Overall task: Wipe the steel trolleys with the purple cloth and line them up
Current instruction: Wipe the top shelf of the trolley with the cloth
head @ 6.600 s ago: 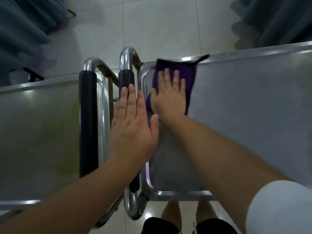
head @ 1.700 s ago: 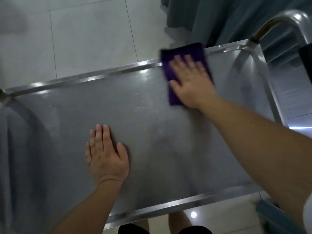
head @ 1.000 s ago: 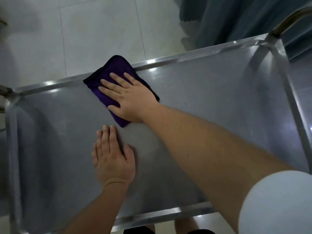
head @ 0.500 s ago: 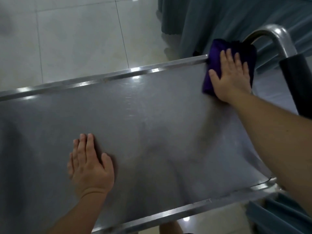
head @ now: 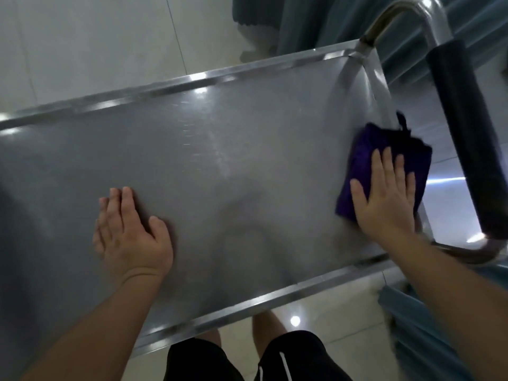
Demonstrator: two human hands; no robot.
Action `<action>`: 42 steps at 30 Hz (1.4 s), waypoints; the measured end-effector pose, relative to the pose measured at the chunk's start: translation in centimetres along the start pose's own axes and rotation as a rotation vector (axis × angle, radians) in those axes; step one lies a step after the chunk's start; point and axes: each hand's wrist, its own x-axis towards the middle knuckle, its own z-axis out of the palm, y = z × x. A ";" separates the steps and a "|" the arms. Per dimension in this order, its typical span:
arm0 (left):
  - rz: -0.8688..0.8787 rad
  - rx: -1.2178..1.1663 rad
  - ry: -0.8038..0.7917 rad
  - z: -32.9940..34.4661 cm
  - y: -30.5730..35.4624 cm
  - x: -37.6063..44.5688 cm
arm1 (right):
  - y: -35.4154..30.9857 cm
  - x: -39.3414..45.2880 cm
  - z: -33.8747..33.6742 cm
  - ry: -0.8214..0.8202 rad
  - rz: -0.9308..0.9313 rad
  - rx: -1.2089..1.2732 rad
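The purple cloth (head: 384,163) lies folded at the right end of the trolley (head: 209,166) top, just inside the side rim and near the black-sleeved handle (head: 467,138). The right hand (head: 384,199), its grip spread flat, presses the cloth down. The unwiped steel runs leftward along the trolley's long axis, toward the left hand (head: 132,235), flat on the brushed, faintly streaked metal. The cloth looks soft and nappy.

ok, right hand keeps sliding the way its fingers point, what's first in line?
The right hand, flat on the purple cloth, points toward the trolley far-right corner; likely its raised rim near the handle post. Depth unclear.
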 end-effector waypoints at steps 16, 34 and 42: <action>0.037 0.004 -0.002 -0.1 0.1 -0.1 | -6.7 -11.3 5.0 -0.089 -0.735 -0.129; 0.015 0.010 -0.046 -0.6 0.2 0.0 | -14.3 15.0 -2.3 -0.046 -0.377 -0.060; 0.001 -0.018 -0.028 -0.5 0.3 -0.1 | -1.9 -5.7 1.2 -0.162 -0.551 -0.184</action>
